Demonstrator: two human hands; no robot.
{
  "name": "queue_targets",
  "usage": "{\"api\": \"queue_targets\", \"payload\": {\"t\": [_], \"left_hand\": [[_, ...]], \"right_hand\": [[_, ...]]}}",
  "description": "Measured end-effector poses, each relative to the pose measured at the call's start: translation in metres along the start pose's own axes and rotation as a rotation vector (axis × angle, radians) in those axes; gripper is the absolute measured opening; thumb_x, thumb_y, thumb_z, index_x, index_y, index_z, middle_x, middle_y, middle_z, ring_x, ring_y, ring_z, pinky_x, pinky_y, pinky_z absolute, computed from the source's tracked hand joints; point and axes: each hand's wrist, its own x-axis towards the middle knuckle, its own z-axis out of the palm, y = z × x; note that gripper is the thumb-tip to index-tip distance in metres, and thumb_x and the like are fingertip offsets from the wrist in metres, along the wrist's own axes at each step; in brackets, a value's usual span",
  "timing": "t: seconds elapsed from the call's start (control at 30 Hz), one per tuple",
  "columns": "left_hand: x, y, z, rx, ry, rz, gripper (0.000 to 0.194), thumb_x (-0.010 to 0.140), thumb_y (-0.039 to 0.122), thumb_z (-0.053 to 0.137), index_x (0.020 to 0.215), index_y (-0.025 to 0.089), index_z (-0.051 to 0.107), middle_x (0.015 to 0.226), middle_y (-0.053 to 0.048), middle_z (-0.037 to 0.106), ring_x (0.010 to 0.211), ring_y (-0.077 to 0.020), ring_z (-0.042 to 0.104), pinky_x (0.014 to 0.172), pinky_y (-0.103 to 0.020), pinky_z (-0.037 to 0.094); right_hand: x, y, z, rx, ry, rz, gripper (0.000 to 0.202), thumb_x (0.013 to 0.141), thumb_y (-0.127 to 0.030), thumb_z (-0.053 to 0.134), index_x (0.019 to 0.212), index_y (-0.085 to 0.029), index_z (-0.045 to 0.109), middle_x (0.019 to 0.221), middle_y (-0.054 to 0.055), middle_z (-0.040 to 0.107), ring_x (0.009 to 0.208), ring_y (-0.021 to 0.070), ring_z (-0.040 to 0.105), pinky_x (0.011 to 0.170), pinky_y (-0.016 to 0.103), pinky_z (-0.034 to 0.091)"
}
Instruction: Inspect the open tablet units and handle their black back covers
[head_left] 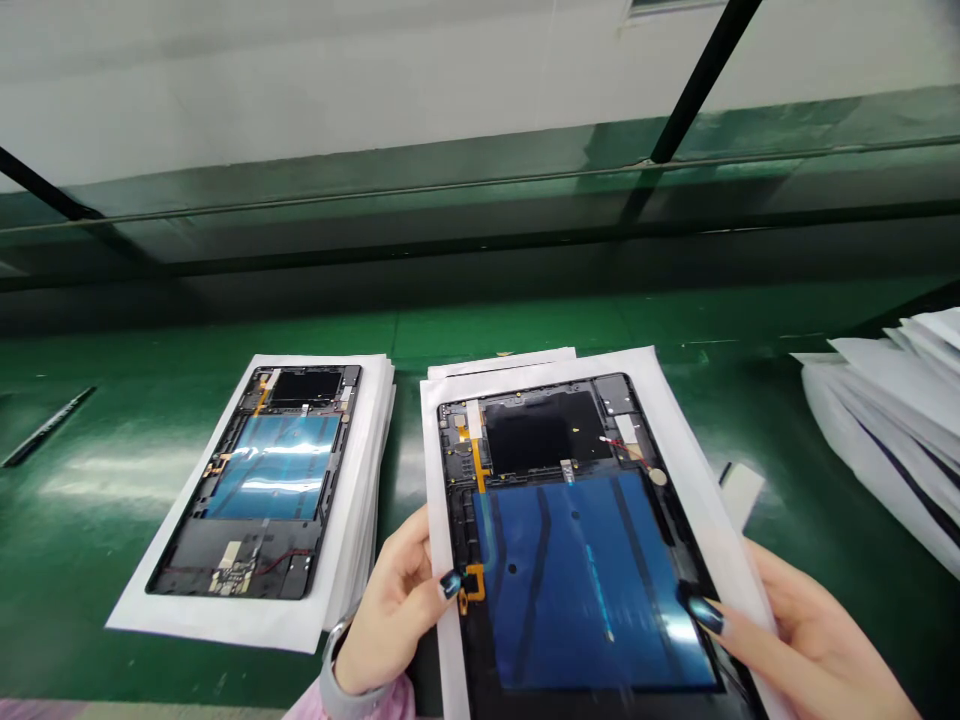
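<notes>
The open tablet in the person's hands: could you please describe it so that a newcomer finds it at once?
Find the green table, then the white paper stack left of centre, topped by another open tablet. Right of it, the left hand and right hand hold the wanted tablet with a white sheet beneath. Its neighbour lies untouched; this one is gripped.

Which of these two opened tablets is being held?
The right tablet, between the left hand and right hand; the left tablet lies on a white stack, untouched.

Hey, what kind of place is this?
Probably an electronics workshop or factory: one opened tablet is being held, a second opened tablet lies on white sheets, and a long green worktop stretches behind them.
</notes>
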Motion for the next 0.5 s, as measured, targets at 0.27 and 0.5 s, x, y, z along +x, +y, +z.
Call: {"api": "queue_targets", "payload": {"t": [0.27,0.5], "left_hand": [[0.001,-0.007,0.002,-0.104,0.218,-0.219,0.039,0.081,0.055,0.078,0.110,0.029,0.079,0.105,-0.009,0.078,0.101,-0.0297,0.071,0.091,-0.037,0.058],[-0.006,-0.021,-0.011,-0.059,0.622,-0.384,0.065,0.059,0.059,0.093,0.112,0.025,0.077,0.113,-0.003,0.077,0.120,-0.0300,0.064,0.087,-0.023,0.058]], "right_hand": [[0.008,-0.006,0.007,0.060,-0.061,0.048,0.036,0.077,-0.043,0.078,0.109,-0.024,0.079,0.089,0.008,0.081,0.076,0.0290,0.076,0.074,0.038,0.063],[0.044,-0.002,-0.007,-0.413,0.146,-0.368,0.034,0.089,-0.043,0.059,0.105,-0.018,0.075,0.077,0.007,0.076,0.062,0.0220,0.070,0.053,0.029,0.055]]}}
